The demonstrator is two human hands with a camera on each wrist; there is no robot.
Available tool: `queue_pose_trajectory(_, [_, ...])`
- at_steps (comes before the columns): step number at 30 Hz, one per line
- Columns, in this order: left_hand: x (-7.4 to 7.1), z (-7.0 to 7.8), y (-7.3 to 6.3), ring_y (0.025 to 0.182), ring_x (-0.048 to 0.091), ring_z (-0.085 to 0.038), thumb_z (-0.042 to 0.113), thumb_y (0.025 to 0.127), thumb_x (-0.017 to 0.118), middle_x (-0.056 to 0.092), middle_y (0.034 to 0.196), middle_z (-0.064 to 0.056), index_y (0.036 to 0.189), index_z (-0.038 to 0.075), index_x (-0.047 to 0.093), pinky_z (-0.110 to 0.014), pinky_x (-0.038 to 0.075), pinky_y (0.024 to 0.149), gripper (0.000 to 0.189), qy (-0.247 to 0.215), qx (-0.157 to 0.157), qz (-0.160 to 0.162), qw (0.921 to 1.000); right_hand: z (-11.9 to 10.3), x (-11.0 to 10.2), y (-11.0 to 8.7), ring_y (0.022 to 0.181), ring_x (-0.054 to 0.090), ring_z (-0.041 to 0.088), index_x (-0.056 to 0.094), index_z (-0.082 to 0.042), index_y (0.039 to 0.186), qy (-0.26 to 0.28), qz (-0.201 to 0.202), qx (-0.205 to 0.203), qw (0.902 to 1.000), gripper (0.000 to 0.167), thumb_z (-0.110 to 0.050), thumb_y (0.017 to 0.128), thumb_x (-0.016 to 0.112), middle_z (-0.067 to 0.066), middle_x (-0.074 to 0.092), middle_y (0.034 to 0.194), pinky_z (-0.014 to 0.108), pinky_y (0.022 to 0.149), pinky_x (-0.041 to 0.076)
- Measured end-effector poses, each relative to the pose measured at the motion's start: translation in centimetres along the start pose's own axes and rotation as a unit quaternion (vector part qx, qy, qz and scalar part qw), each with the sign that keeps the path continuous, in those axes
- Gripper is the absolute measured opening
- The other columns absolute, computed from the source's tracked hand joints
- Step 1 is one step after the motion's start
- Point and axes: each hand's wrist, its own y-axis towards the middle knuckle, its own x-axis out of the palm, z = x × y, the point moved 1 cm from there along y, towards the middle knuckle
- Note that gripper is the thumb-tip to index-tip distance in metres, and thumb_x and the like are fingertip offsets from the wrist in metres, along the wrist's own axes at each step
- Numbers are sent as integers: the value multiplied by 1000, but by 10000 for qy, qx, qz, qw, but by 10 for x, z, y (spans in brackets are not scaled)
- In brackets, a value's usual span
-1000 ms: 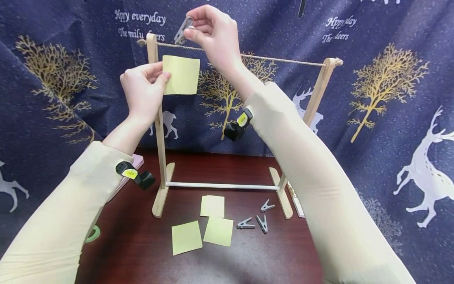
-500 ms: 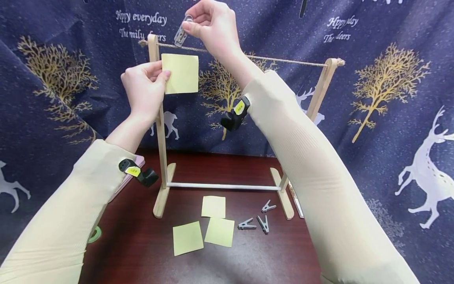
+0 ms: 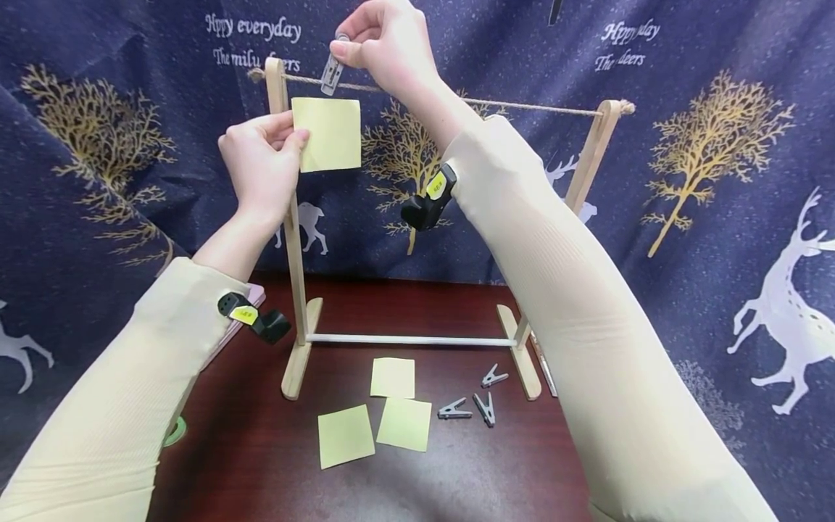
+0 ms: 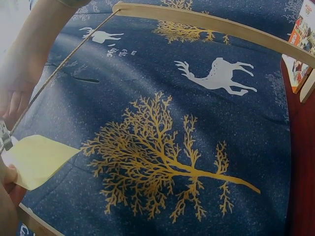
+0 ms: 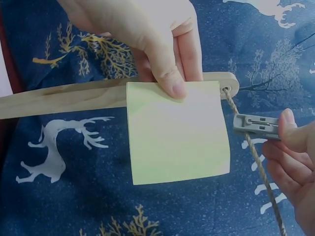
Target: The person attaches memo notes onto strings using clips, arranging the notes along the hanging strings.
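Note:
My left hand (image 3: 261, 163) pinches a yellow sticky note (image 3: 329, 134) by its left edge, just under the rope (image 3: 522, 106) near the frame's left post. The right wrist view shows the thumb lying over the front of the note (image 5: 179, 137). Above it, my right hand (image 3: 394, 47) pinches a grey clothespin (image 3: 331, 75) by its handle end. The clothespin (image 5: 256, 126) crosses the rope (image 5: 256, 157) in the right wrist view, its tip pointing toward the note. In the left wrist view the note (image 4: 39, 160) shows at the left, partly behind fingers.
The wooden frame (image 3: 296, 268) stands on a dark red table (image 3: 261, 449). Several things lie there: three yellow sticky notes (image 3: 346, 436), three grey clothespins (image 3: 484, 409) and a green tape roll (image 3: 175, 431). A patterned blue cloth (image 3: 711, 304) hangs behind.
My right hand has come slightly down and left with the clothespin, which now overlaps the rope and turned its flat side toward the head camera. The note has shifted slightly left and up.

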Motion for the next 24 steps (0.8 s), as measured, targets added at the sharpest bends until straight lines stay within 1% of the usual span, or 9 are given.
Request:
queue_pose_trajectory(5, [2,0,0,76,66,8,14,90,70,74,106,-10,111,7,75,-6,47,68,23,-59,-59,-10,10000,1,2,2,82,62,4,72,-8,102,-48,-177,-48,9998,20,-20,86,76,-8,68,80,17,79,46])
queue_pose_trajectory(11, [2,-3,0,71,60,15,13,89,71,73,106,-11,111,7,75,-5,45,67,23,-69,-38,12,10000,0,5,1,85,65,6,72,-7,104,-190,-348,-55,9992,21,-20,88,73,-3,73,89,16,82,49])
queue_pose_trajectory(15, [3,-5,1,74,61,12,14,89,72,73,107,-10,111,8,75,-6,45,69,23,-69,-63,25,10000,-3,8,0,87,66,6,73,-8,105,-377,-431,34,9984,22,-24,89,72,-4,72,89,15,83,50])
queue_pose_trajectory(19, [4,-6,1,78,64,9,15,89,72,73,108,-9,112,10,74,-8,48,72,24,-53,-126,17,9999,-4,9,-1,91,67,8,73,-9,106,-458,-485,116,9977,23,-25,89,71,-4,72,93,15,85,50])
queue_pose_trajectory(21, [4,-5,1,79,65,8,15,89,72,73,109,-9,112,9,74,-8,48,73,24,-35,-129,10,9999,-3,9,-1,92,67,8,72,-9,107,-473,-502,96,9976,23,-24,89,71,-3,72,94,15,85,50])
queue_pose_trajectory(24, [3,-5,1,80,65,8,15,90,71,73,109,-9,113,9,74,-8,49,74,24,-25,-143,5,9999,-3,10,-1,91,66,8,72,-9,107,-464,-533,29,9975,23,-23,89,71,-4,71,92,16,85,50])
